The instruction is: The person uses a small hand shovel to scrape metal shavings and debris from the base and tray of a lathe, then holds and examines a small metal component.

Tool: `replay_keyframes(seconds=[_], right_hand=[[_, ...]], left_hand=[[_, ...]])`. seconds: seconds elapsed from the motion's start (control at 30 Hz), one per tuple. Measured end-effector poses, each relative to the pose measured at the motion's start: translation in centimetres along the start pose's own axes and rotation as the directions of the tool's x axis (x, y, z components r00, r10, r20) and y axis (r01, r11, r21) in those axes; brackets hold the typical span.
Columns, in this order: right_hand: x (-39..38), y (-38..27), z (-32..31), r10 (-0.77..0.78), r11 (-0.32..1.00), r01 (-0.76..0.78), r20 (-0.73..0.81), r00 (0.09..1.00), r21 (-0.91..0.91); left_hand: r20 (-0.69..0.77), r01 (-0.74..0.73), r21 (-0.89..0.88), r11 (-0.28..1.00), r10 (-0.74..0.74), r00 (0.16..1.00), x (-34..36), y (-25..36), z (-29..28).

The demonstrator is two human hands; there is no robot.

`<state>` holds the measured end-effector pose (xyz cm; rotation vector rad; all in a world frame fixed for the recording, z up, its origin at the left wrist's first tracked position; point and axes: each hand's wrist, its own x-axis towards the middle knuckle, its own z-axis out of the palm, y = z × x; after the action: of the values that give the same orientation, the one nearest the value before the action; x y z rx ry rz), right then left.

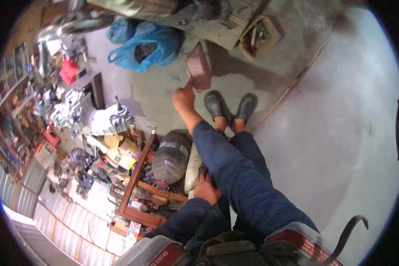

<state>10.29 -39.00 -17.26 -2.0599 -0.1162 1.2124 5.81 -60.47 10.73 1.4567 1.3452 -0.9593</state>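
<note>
My right hand reaches ahead past my feet, its fingers closed on the near end of a reddish-brown, flat-sided, scoop-like piece. That piece is somewhat blurred above the concrete floor, so its exact kind is unclear. Lower down, my left hand is closed beside a long cream-coloured cylinder. Something dark shows at its fingertips, too hidden to name. To the left of that cylinder lies a large grey-black tank.
A blue plastic bag stands ahead on the left, and an open carton of tools ahead on the right. A rusty metal frame, a metal gearbox and heaped parts crowd the left. Dark clogs are on my feet.
</note>
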Motion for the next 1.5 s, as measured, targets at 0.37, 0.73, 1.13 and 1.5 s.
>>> replay_keyframes(seconds=[0.37,0.73,1.13,1.5], right_hand=[[-7.4,8.2,-4.8,-0.44,0.164,0.909,0.796,0.415,-0.383],[15.2,-0.5,-13.4,-0.037,0.417,0.491,0.526,0.85,-0.765],[0.8,9.3,-29.1,-0.112,0.113,0.563,0.553,0.826,-0.818],[9.4,5.0,-19.6,-0.388,0.205,0.652,0.551,0.739,-0.73]], left_hand=[[0.017,0.129,-0.018,0.991,-0.129,0.991,-0.6,1.1,-0.9],[-0.029,0.071,-0.09,0.993,-0.074,0.997,-0.5,-0.7,-1.4],[0.044,0.084,-0.032,0.996,-0.082,0.996,0.4,-0.3,-2.9],[0.01,0.027,0.069,0.997,-0.028,1.0,0.6,0.8,-3.5]])
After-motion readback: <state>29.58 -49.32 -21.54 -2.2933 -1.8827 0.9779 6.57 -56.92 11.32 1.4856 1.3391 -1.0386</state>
